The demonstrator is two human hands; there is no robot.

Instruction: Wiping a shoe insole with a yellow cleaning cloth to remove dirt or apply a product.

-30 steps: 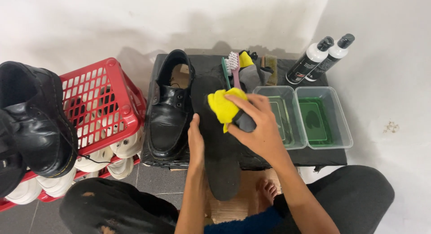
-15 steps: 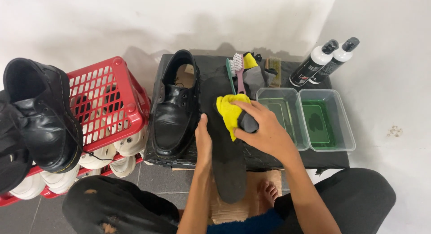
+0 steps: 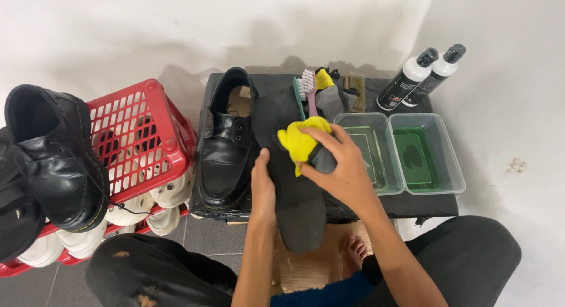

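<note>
My left hand grips the left edge of a long dark grey insole that lies lengthwise over the front of the low black table. My right hand presses a yellow and grey cloth onto the upper part of the insole. A black lace-up shoe stands just left of the insole on the table.
Two clear plastic tubs with green liquid sit right of my hands, two dark spray bottles behind them. Brushes lie at the table's back. A red crate with white shoes beneath and black boots stands left.
My right hand has slid the cloth a little down and back along the insole. The left hand keeps its hold on the insole's edge.
</note>
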